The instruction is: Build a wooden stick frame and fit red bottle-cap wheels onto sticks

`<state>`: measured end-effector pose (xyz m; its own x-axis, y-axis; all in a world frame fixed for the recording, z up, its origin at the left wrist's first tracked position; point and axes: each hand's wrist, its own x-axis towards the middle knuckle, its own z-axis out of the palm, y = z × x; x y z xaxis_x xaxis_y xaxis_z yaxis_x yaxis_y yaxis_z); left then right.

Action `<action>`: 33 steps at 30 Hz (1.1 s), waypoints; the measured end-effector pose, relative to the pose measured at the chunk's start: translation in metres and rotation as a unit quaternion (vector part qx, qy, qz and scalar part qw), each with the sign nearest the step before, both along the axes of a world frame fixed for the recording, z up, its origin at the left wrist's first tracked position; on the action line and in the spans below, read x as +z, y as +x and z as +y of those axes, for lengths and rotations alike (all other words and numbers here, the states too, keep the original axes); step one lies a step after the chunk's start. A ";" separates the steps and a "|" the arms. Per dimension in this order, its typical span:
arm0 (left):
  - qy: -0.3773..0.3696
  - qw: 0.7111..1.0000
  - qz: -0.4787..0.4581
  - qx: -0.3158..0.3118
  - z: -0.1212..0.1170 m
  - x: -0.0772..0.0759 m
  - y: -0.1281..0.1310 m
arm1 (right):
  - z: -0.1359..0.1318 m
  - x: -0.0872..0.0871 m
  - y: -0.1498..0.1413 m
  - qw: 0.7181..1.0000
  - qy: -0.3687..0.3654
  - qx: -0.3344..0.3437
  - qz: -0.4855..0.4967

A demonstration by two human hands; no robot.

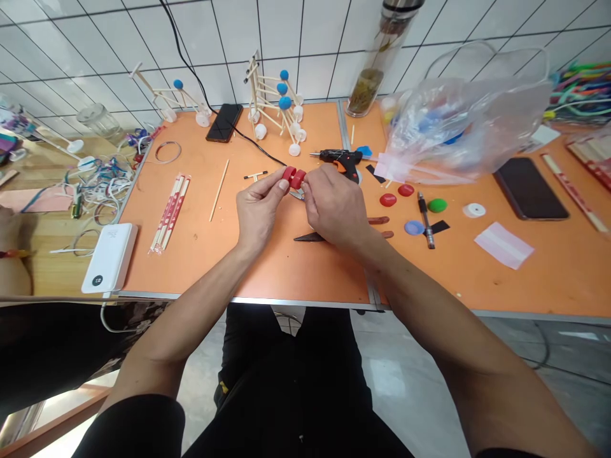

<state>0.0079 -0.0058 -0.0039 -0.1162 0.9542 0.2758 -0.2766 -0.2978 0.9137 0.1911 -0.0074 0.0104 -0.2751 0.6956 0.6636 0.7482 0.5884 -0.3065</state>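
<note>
- The red plastic piece (293,177) sits at the middle of the frame, held up above the worktop (267,270) between both hands; it seems to be two rounded parts side by side.
- The left hand (261,213) has its grip together on the piece's left side; the right hand (334,207) has its grip together on the right side.
- The piece looks light, stiff and small, perhaps a little slippery, so it seems best pinched by its curved edges.
- Right of the hands lie two red caps (397,194), one blue cap (414,227) and one green lump (437,205).
- One glue gun (338,159) lies just beyond the hands.
- Two stick models (274,105) stand at the upper middle of the frame, carrying four blue balls (281,89) in all.
- Two phones (531,188) lie on the worktop, one at upper middle, one at right.
</note>
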 end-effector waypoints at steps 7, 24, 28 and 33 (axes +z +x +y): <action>0.010 1.000 0.003 0.015 -0.004 0.002 0.002 | 0.000 0.010 -0.002 0.966 -0.179 0.053 0.177; -0.019 1.000 0.006 0.004 0.000 -0.007 -0.001 | -0.001 0.006 -0.002 0.996 -0.050 0.030 0.070; -0.011 1.000 0.000 0.008 0.000 -0.007 0.000 | 0.001 0.010 -0.002 0.962 -0.195 0.060 0.179; -0.003 1.000 0.000 -0.001 0.001 -0.008 0.001 | 0.003 0.004 0.001 0.990 -0.089 0.045 0.097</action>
